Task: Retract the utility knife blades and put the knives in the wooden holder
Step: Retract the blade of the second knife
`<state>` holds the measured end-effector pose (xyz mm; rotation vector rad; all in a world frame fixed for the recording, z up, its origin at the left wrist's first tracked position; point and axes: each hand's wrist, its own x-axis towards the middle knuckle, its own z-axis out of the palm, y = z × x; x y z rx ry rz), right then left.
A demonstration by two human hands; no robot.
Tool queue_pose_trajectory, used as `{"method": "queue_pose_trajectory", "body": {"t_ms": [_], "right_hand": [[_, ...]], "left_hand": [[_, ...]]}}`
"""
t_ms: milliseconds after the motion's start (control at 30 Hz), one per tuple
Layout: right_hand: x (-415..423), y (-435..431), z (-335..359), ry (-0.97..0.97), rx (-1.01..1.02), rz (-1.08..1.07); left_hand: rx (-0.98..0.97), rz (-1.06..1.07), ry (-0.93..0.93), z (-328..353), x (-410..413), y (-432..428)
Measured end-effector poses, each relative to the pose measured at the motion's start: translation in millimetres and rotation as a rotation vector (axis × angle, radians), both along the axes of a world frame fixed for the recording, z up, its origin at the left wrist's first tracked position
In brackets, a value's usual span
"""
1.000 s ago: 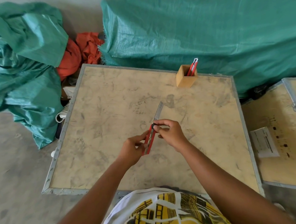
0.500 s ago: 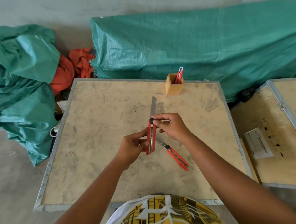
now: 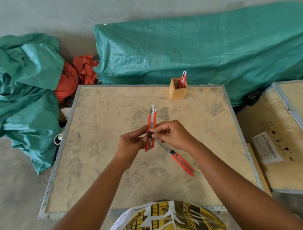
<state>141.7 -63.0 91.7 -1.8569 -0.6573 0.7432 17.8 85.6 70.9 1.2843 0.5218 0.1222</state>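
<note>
Red utility knife [image 3: 151, 130] with a metal channel and a black slider knob sits upright between my two hands, above the middle of the tabletop. My left hand [image 3: 131, 144] grips the lower part of the handle from the left, fingers wrapped against the red body. My right hand [image 3: 172, 135] comes in from the right, thumb and forefinger pinched on the black knob about halfway down the handle. Only a short length of silver blade shows past the top of the handle, pointing away from me.

Just below and to the right of my right hand, a second red utility knife [image 3: 180, 162] lies flat on the surface, angled with its tail toward the near right. Its blade end runs under my right wrist, so I cannot tell how far that blade is out.

Both rest over a scuffed beige board table with a grey metal edge [image 3: 61, 152]. At the far edge stands a small square wooden holder [image 3: 177, 92], with a third red knife [image 3: 183, 80] standing upright inside it, leaning to the right corner.

Behind the table, a long green woven tarp [image 3: 196, 49] covers something; a crumpled orange cloth [image 3: 73, 76] lies at the left. A second board [image 3: 286, 153] with a white paper label sits at the right.
</note>
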Motion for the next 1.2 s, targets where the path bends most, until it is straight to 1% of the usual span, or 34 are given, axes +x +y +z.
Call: {"method": "queue_pose_trajectory", "body": {"t_ms": [100,200,400,600,800,967,1200], "right_hand": [[2,-2,1,-0.073,-0.029,0.078],[-2,-4,2,-0.091,-0.050,0.124],[-6,-7,4,-0.199,-0.003,0.091],[-13,-5,0,-0.297,0.018,-0.001],[-13,-11,-1,-0.295,0.030,0.015],[-15,-10,1,-0.315,0.019,-0.050],[-13,-12,0,-0.326,0.053,-0.084]], "left_hand": [[-0.058,0.008,-0.029,0,1,1],[-0.089,0.020,-0.031,-2,1,-1],[-0.133,0.027,-0.042,5,4,0],[-0.165,0.085,-0.014,6,6,-3],[-0.205,0.115,-0.005,6,6,-8],[-0.205,0.131,-0.006,6,8,-8],[-0.196,0.134,-0.006,10,12,-11]]}}
